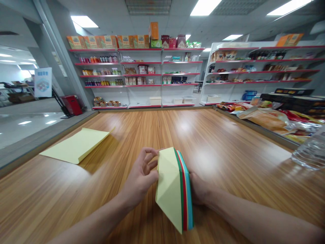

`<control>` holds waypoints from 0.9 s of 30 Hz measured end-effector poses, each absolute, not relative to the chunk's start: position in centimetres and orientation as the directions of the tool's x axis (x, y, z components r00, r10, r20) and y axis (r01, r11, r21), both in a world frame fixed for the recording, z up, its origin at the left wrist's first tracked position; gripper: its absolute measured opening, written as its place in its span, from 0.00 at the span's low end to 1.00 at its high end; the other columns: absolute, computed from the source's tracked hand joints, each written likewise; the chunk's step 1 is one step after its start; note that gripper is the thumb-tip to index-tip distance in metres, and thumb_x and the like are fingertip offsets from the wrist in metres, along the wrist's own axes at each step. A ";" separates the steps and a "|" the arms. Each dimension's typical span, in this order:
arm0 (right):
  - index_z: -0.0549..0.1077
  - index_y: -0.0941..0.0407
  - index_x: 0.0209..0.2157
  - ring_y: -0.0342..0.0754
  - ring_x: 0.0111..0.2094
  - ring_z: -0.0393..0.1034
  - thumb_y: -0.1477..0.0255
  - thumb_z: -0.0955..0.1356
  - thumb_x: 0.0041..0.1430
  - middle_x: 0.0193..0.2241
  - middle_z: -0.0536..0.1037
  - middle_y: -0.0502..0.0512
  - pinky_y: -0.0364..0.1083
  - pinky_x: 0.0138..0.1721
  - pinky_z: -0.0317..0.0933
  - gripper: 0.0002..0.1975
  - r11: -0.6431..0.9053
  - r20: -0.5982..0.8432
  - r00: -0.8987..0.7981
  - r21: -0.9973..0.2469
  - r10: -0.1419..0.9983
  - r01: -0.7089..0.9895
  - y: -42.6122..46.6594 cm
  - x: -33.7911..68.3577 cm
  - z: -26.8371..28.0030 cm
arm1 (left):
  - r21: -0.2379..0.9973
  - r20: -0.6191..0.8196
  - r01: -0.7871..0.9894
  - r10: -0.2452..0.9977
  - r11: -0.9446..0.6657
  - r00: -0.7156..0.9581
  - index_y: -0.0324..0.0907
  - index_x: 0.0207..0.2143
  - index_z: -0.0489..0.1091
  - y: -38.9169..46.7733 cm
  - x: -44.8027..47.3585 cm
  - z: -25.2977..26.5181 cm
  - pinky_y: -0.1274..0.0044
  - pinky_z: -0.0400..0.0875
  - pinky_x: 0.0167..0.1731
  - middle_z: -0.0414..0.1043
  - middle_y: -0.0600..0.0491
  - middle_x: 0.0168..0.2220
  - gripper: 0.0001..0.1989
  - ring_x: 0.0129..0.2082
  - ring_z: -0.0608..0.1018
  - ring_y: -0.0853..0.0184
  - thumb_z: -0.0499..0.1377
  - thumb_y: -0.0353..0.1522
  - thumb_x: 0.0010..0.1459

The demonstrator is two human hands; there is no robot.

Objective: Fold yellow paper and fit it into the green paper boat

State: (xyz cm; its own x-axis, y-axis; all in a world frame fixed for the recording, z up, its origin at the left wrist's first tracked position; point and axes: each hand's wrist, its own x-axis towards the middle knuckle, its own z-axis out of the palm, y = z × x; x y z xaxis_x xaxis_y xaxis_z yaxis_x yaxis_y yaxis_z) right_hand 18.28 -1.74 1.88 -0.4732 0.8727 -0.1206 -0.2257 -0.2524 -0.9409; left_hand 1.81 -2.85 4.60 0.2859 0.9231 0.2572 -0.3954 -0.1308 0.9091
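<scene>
A folded paper piece stands raised above the wooden table, pale yellow on its near face with green, red and light blue layers along its right edge. My left hand pinches its upper left edge between thumb and fingers. Behind its right side is my right hand, closed against the paper, with most of the fingers hidden. To the left, a loose pale yellow sheet lies on the table with its right edge curling up.
The wooden table has a raised rim. A clear plastic bottle is at the right edge. Packaged goods are heaped beyond the right rim. Shelves with boxes and bottles stand behind, and a red box is on the floor at left.
</scene>
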 end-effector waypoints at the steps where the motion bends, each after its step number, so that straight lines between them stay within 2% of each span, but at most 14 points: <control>1: 0.70 0.57 0.41 0.52 0.30 0.73 0.69 0.64 0.45 0.31 0.78 0.57 0.51 0.32 0.67 0.18 -0.305 -0.154 -0.472 -0.915 0.868 -0.263 -1.7 18.3 1.9 | 0.917 0.257 -0.368 0.932 -0.151 0.257 0.44 0.33 0.62 -2.8 1.8 4.6 0.73 0.66 0.39 0.65 0.51 0.52 0.11 0.51 0.69 0.59 0.56 0.22 0.48; 4: 0.69 0.57 0.41 0.50 0.29 0.73 0.73 0.64 0.45 0.29 0.78 0.55 0.49 0.32 0.66 0.17 -0.388 -0.208 -0.455 -0.853 0.866 -0.350 -1.7 18.2 1.8 | 0.951 0.231 -0.251 0.956 -0.182 0.182 0.41 0.28 0.64 -2.5 1.5 4.8 0.67 0.64 0.46 0.64 0.46 0.54 0.04 0.53 0.68 0.55 0.58 0.26 0.50; 6: 0.69 0.57 0.40 0.49 0.27 0.73 0.75 0.65 0.44 0.27 0.78 0.54 0.48 0.31 0.65 0.17 -0.403 -0.223 -0.443 -0.838 0.868 -0.368 -1.7 18.1 1.8 | 0.965 0.208 -0.193 0.965 -0.176 0.160 0.41 0.28 0.67 -2.4 1.3 4.9 0.64 0.63 0.48 0.62 0.44 0.56 0.02 0.53 0.68 0.53 0.59 0.28 0.50; 14: 0.70 0.58 0.39 0.49 0.25 0.72 0.73 0.65 0.47 0.27 0.78 0.55 0.49 0.29 0.65 0.15 -0.415 -0.242 -0.436 -0.834 0.867 -0.363 -1.8 18.1 1.9 | 0.977 0.210 0.029 0.973 -0.213 0.093 0.41 0.33 0.75 -2.6 1.1 4.8 0.63 0.65 0.49 0.68 0.44 0.52 0.07 0.54 0.68 0.54 0.59 0.33 0.52; 17: 0.69 0.58 0.39 0.51 0.29 0.73 0.73 0.66 0.47 0.30 0.78 0.55 0.51 0.33 0.67 0.14 -0.340 -0.183 -0.384 -0.853 0.905 -0.395 -1.6 17.8 1.6 | 0.967 0.230 0.081 0.967 -0.240 0.112 0.41 0.36 0.76 -2.4 0.9 4.9 0.64 0.64 0.51 0.69 0.45 0.51 0.10 0.55 0.66 0.55 0.59 0.35 0.53; 19: 0.68 0.57 0.41 0.52 0.37 0.73 0.72 0.67 0.48 0.35 0.78 0.55 0.51 0.39 0.66 0.15 -0.244 -0.118 -0.309 -0.878 0.944 -0.411 -1.5 17.5 1.4 | 0.963 0.223 0.123 0.964 -0.241 0.148 0.41 0.37 0.77 -2.2 0.8 5.0 0.65 0.62 0.52 0.70 0.46 0.50 0.11 0.56 0.65 0.55 0.58 0.35 0.54; 22: 0.67 0.56 0.42 0.53 0.44 0.69 0.69 0.68 0.52 0.42 0.75 0.56 0.51 0.46 0.63 0.15 -0.097 -0.019 -0.223 -0.934 0.975 -0.344 -1.4 17.3 1.3 | 0.971 0.178 0.127 0.967 -0.203 0.181 0.40 0.43 0.74 -2.4 1.0 5.3 0.66 0.62 0.51 0.71 0.46 0.49 0.15 0.51 0.70 0.56 0.55 0.36 0.57; 24: 0.67 0.57 0.42 0.53 0.44 0.69 0.67 0.68 0.53 0.41 0.75 0.57 0.52 0.46 0.63 0.15 -0.024 0.051 -0.288 -0.967 0.956 -0.252 -1.7 17.4 1.4 | 0.985 0.141 0.083 0.984 -0.151 0.113 0.40 0.48 0.71 -2.8 1.5 5.2 0.67 0.61 0.51 0.71 0.46 0.50 0.18 0.49 0.71 0.57 0.53 0.37 0.59; 27: 0.68 0.59 0.41 0.51 0.40 0.70 0.71 0.69 0.51 0.38 0.75 0.57 0.51 0.45 0.63 0.15 0.097 0.149 -0.532 -0.988 0.833 -0.124 -2.6 17.6 1.7 | 0.997 0.077 -0.012 0.997 -0.076 0.031 0.41 0.51 0.68 -3.6 2.2 4.8 0.70 0.58 0.52 0.69 0.48 0.51 0.21 0.51 0.69 0.59 0.51 0.40 0.60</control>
State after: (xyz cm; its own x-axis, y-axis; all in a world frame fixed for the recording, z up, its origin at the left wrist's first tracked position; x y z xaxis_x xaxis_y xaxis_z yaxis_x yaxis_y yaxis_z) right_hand 17.65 -2.59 1.72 -0.5322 0.8334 0.1489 -0.1242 0.0971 -0.9875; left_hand 2.20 -3.65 4.81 0.0314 0.9966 0.0766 -0.0125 -0.0762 0.9970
